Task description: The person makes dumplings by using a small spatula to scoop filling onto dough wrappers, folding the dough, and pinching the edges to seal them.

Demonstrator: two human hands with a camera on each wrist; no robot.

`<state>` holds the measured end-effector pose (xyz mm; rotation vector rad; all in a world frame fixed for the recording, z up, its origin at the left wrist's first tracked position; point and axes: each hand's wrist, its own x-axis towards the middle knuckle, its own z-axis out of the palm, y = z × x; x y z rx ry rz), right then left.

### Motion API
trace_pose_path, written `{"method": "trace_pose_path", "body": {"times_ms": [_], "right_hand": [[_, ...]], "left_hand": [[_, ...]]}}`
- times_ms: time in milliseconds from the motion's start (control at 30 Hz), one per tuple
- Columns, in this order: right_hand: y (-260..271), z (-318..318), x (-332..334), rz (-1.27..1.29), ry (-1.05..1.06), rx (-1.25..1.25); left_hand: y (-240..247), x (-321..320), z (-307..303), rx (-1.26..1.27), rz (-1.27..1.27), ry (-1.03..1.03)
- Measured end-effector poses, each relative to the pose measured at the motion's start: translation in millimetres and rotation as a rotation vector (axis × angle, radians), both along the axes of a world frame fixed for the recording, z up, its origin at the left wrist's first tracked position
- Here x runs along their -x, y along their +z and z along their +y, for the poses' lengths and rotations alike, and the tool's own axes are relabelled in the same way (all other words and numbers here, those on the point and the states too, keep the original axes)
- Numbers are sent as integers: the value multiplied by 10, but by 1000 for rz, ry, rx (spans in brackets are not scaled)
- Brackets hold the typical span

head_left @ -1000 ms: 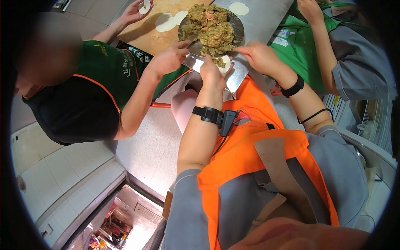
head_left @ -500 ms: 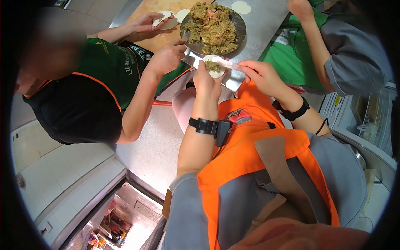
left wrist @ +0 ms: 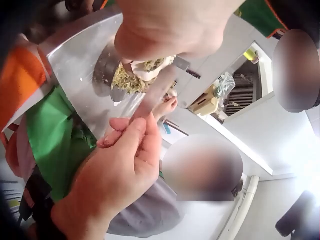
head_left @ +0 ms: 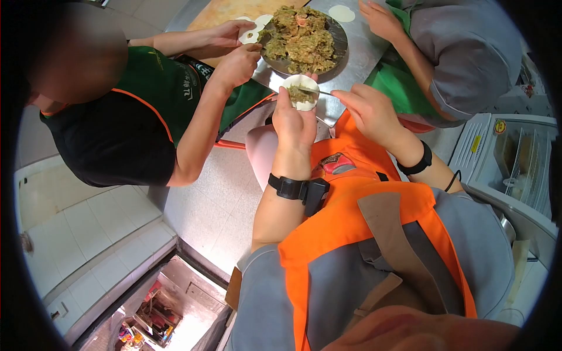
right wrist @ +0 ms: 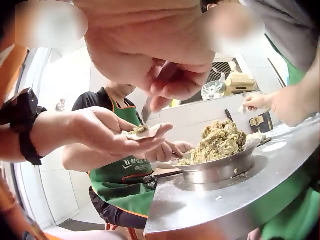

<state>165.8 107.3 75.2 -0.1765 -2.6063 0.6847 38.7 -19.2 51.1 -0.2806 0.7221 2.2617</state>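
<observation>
Far left, person in green apron (head_left: 111,131) crowds left rim of bowl (head_left: 342,48); tight room that side. Left hand (head_left: 294,123) palm up, fingers fairly straight beneath wrapper (head_left: 307,105), carrying it just short of bowl, near table (head_left: 364,48) corner. Filling (head_left: 297,95) inside wrapper's pale edge. Flat tool (head_left: 325,92) reaches over wrapper, tip at filling; contact unclear. Right hand (head_left: 369,111) pinches tool, fingers curled. Farther right, bare strip of table between bowl and second person (head_left: 462,50); loose wrapper (head_left: 342,13) beyond.
</observation>
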Motion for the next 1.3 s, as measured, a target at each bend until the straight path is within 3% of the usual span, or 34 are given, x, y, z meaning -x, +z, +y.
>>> {"method": "trace_pose_path", "body": {"times_ms": [167,233,267,367,467,667,767,867,967,1067,1167,1233,1300], "right_hand": [[46,-27,124,260,143,89],[87,-7,139,205,184,118],[112,0,150,177,206,133],[212,22,181,205,270,206],[338,-22,205,146,176,439],[387,-101,194,119,132,521],[398,-165,170,88,160,1105],[503,-132,124,52,256,1245],[503,-100,102,-42,288,1228],[536,-162,87,37,244,1057],[633,-228,55,129,190,849],[731,-224,23,106,184,633],[755,-191,-1,131,206,420]], "left_hand": [[199,-128,-98,-102,40,-118],[262,-212,-136,-148,48,-166],[214,-223,-136,-55,37,-134],[344,-311,-126,220,275,-100],[349,-387,-182,239,567,-188],[404,-468,-290,376,906,-177],[524,-575,-296,406,975,-84],[647,-607,-335,285,815,-97],[772,-626,-369,156,737,-93],[738,-623,-352,295,936,16],[691,-495,-372,602,1447,192],[660,-474,-349,595,1491,248],[681,-474,-356,565,1499,180]]}}
